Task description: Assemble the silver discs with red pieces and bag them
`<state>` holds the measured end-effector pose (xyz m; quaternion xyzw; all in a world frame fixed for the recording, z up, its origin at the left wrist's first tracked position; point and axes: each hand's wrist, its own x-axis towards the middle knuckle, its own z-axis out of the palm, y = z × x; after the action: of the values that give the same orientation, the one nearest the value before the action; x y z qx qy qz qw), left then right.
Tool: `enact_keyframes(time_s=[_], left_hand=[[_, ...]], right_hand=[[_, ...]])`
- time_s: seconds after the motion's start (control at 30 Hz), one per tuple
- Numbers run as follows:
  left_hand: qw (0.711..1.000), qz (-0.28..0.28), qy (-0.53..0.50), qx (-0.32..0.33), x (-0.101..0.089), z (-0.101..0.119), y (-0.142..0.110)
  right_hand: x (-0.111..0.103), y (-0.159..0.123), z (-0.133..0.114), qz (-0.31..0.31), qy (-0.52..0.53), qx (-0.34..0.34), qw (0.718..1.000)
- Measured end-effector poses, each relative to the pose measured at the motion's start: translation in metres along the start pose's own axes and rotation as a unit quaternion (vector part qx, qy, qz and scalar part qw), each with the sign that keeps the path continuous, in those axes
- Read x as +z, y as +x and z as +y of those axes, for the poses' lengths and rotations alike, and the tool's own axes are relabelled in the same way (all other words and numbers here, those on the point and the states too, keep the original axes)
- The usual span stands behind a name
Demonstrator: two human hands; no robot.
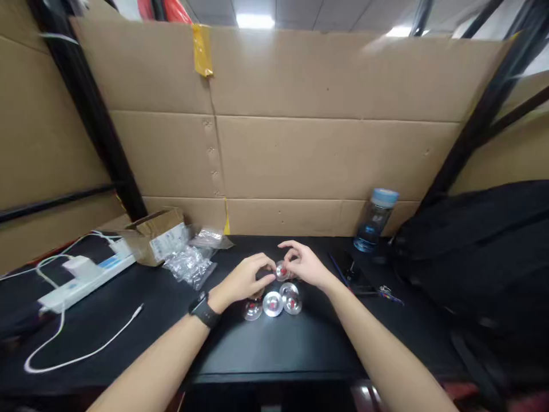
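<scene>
Small round shiny discs, clear or silvery with a red mark in the middle, are grouped on the black table [274,349]. One such round shiny disc [281,271] is between my two hands at the back of the group. My left hand [249,277], with a dark watch on its wrist, has its thumb and curled fingers at the disc's left edge. From the right, my right hand [306,264] pinches the disc's edge with thumb and forefinger. Closer to me are a bright disc [273,304], a clearer disc [253,311] partly under my left hand, and two overlapping discs [292,303].
At left are an open cardboard box [156,232], crumpled clear plastic bags [191,263], a white power strip [88,283] and a white cable [86,360]. A blue-lidded bottle [374,223] and a black backpack [480,269] stand right. A cardboard wall [291,160] closes the back.
</scene>
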<state>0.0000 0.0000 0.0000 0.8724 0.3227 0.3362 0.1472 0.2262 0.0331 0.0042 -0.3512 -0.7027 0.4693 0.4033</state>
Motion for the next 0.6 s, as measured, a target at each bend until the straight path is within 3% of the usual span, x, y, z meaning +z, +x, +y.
enact_keyframes(time_s=[0.3, 0.6], left_hand=[[1.000, 0.011, -0.009, -0.014, 0.000, 0.001, 0.003], [0.999, 0.031, 0.002, -0.034, 0.007, -0.011, 0.003]], right_hand=[[0.027, -0.001, 0.002, -0.004, 0.094, 0.009, 0.995], [0.029, -0.001, 0.004, -0.058, 0.025, -0.039, 0.997]])
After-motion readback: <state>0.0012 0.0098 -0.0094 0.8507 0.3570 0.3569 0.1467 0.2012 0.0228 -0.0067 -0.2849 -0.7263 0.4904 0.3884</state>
